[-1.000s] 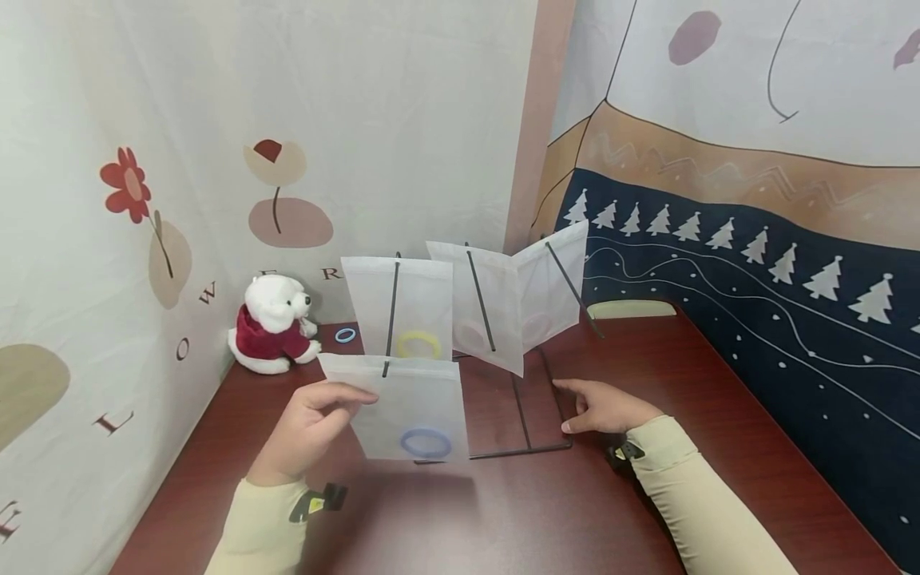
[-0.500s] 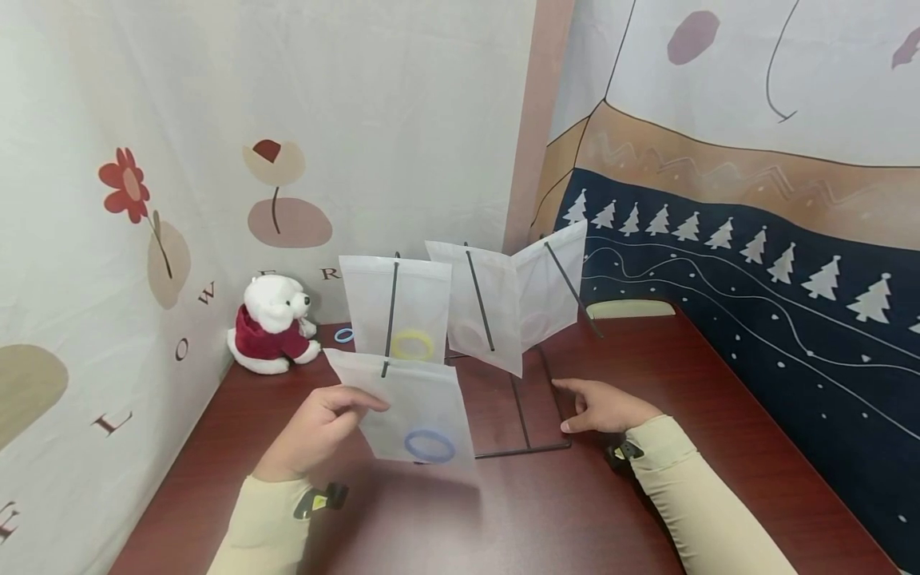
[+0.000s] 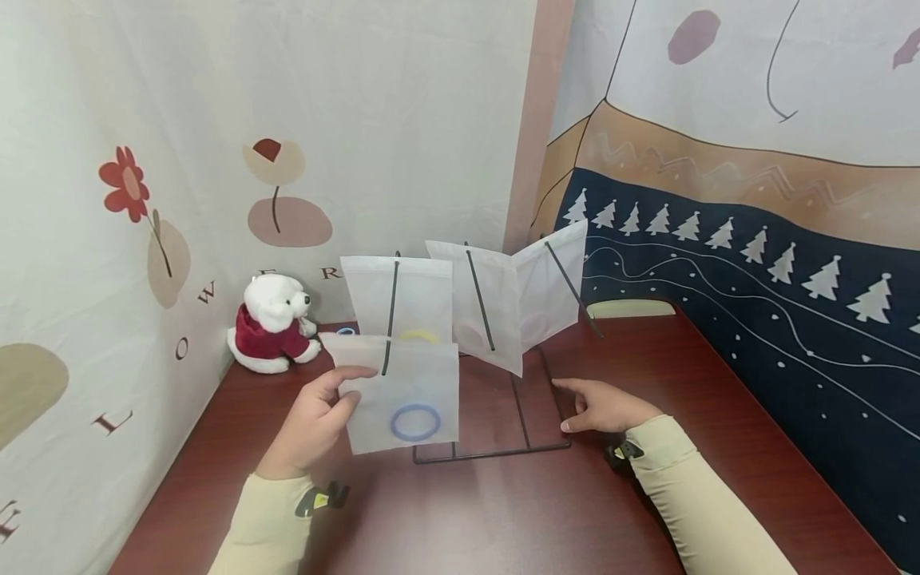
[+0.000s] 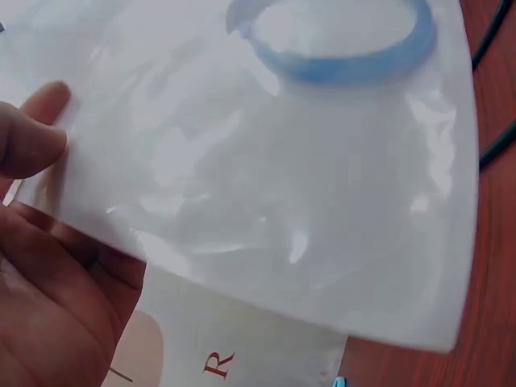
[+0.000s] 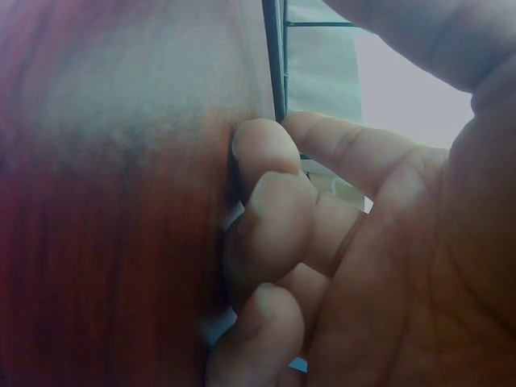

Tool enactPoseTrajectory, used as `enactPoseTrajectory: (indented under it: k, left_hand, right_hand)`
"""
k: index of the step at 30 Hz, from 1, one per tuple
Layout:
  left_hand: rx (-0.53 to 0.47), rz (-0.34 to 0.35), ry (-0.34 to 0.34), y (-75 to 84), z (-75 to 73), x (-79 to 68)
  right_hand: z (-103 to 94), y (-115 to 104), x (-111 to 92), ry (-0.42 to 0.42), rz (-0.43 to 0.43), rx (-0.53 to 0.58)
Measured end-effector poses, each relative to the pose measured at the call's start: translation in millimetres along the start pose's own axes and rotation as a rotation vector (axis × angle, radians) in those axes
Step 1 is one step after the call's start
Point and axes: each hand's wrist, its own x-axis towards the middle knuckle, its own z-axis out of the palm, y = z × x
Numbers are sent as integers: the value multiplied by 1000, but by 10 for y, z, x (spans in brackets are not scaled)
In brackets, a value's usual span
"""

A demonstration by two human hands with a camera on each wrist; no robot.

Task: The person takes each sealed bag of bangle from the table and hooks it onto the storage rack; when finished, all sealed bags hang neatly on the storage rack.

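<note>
My left hand (image 3: pixel 311 419) pinches the left edge of a translucent plastic bag (image 3: pixel 366 419) between thumb and fingers. Inside shows a blue ring (image 3: pixel 394 423), also plain in the left wrist view. A black prong of the wire rack (image 3: pixel 496 455) passes in front of this bag's upper part, its tip still visible. Behind, a similar bag (image 3: pixel 374 295) with a yellow ring hangs along the same prong. At the rack's right side my right hand (image 3: pixel 609 406) holds the base bar with index finger and thumb; in the right wrist view several fingers curl against the table.
Two more bags with faint pink rings, a middle one (image 3: pixel 489 287) and a right one (image 3: pixel 553 287), hang on the other prongs. A white toy bear (image 3: pixel 273 327) in red sits at the back left. Beside it lies a small blue ring (image 3: pixel 346 331), partly hidden. Printed curtains enclose the table.
The bag with the blue ring first swings slightly right, then moves up and back left with my left hand, uncovering the rack's front left corner. My right hand stays in place.
</note>
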Motion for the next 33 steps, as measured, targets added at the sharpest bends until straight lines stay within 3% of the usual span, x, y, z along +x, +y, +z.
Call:
enactPoseTrajectory:
  k: [5,14,21,25,33]
  left_hand:
    - [-48,-27,16,0,13,12]
    - [-111,-7,25,-29,61,17]
    - [-59,-23,18,-67,109,9]
    - [-47,-23,-29,-114,134,-2]
    - [-135,-83,-175,-257,161,-14]
  right_hand:
    - [0,1,1,0,1,4]
    - [3,2,2,1,9,4]
    - [8,7,4,-2,11,1]
    - [4,10,7,-2,7,1]
    - [10,17,10,-7,2,-3]
